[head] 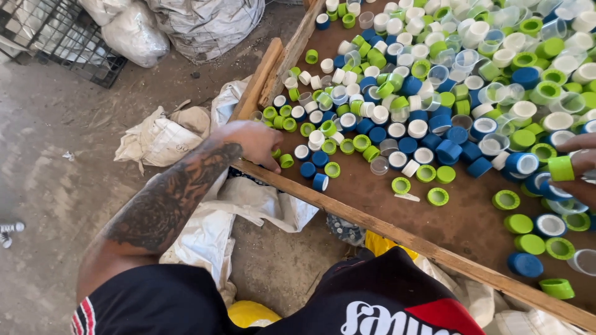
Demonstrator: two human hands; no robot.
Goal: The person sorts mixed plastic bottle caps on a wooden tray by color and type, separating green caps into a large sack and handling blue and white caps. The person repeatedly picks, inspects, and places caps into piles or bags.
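Left hand (251, 141), green cap (286, 160) just beside fingertips

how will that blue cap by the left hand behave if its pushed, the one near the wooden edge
The blue cap looks like small hollow plastic, so probably light and stiff, sliding easily on the brown board. It seems to lie partly on its side, so it may roll. It sits close to the wooden rail near the left hand, which would likely stop it.

I see bulging white woven plastic sacks (186, 22) on the floor at top, and crumpled white sacks (214, 226) beneath the table edge.
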